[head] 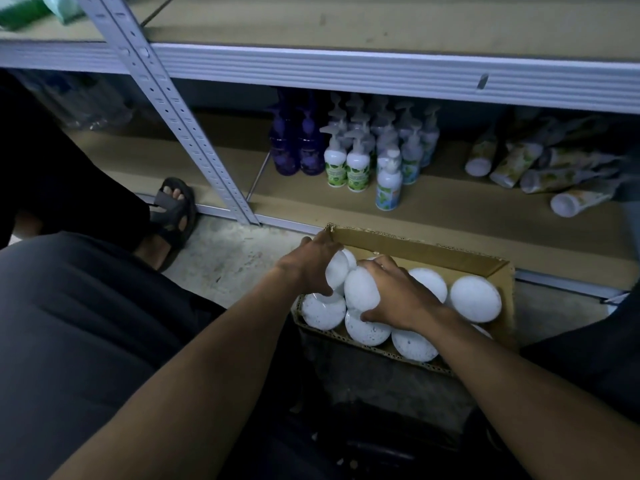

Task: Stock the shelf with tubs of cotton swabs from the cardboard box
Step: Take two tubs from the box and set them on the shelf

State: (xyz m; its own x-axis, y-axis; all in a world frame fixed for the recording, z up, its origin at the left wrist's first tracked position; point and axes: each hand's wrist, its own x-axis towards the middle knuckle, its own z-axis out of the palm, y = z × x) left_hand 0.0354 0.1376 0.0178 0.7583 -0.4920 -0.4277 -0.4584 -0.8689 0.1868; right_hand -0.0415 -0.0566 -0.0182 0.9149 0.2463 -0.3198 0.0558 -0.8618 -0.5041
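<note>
Gripping one tub each: left hand (313, 268) round tub (336, 271), right hand (398, 292) round another tub (360, 287), both inside cardboard box (415, 249). Pick-up step, probably; next needing lift + carry beyond box to shelf (433, 206).

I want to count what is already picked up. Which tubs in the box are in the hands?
Two: the left hand grips the tub at the box's far-left corner, the right hand the tub beside it. The others lie untouched.

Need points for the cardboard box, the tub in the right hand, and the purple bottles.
cardboard box (498, 271), head view, far right corner of its wall.
tub in the right hand (360, 289), head view, round white face.
purple bottles (298, 147), head view, between the two bodies, lower shelf.
</note>
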